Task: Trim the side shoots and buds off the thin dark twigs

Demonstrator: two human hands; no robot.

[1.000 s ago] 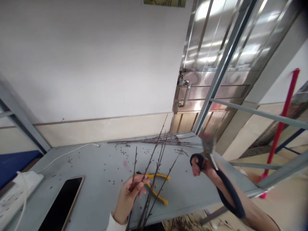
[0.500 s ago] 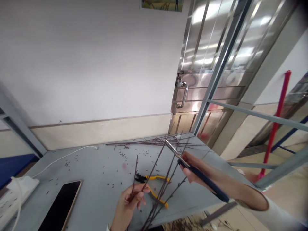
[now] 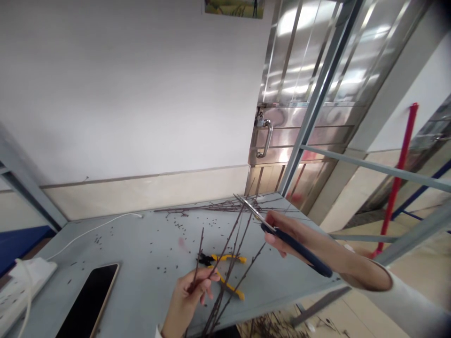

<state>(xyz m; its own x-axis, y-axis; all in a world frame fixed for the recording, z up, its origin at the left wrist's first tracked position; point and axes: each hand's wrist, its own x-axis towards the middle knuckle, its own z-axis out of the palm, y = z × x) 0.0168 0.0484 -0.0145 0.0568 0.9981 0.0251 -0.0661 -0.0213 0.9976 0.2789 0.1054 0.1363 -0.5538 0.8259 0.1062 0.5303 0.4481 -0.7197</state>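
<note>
My left hand (image 3: 186, 293) is at the table's front edge, shut on several thin bare twigs (image 3: 234, 237), which fan upward and hang down past the edge. My right hand (image 3: 285, 237) grips long dark-blue-handled scissors (image 3: 299, 251), their narrow steel blades (image 3: 253, 209) pointing to the far left and crossing above the twig tips. The blades do not visibly touch a twig. Yellow-handled pliers (image 3: 225, 274) lie on the grey table (image 3: 148, 239) beneath the twigs, partly hidden by them. More cut twigs (image 3: 218, 207) lie along the table's back edge.
Small dark buds are scattered over the table. A black phone (image 3: 88, 300), a white power strip (image 3: 24, 295) and a white cable (image 3: 95, 230) lie to the left. Grey metal bars frame the table. Twig clippings lie on the floor below; a steel door and red pole stand beyond.
Over the last second my right hand swung left over the table, and the scissors turned from upright to nearly level, blades toward the twigs. In the last half second, little moved.
</note>
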